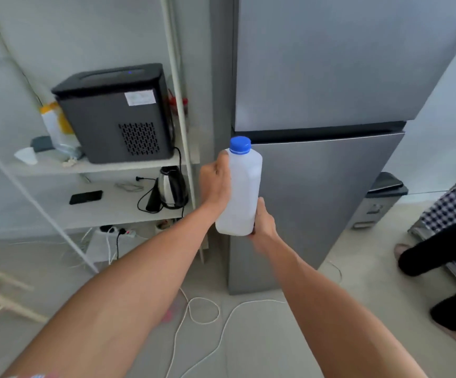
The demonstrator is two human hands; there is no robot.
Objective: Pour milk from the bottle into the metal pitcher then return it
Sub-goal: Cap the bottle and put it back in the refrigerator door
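A white plastic milk bottle (241, 186) with a blue cap on it is held upright in front of a closed grey fridge (322, 165). My left hand (215, 181) wraps around the bottle's upper left side. Lower down, my right hand (263, 223) grips its bottom right corner. No metal pitcher is in view.
A white shelf unit (106, 167) on the left carries a black boxy machine (115, 113), a kettle (172, 188) and a phone (85, 197). White cables (202, 309) lie looped on the floor. Another person's legs (439, 257) stand at the right, near a small bin (379, 200).
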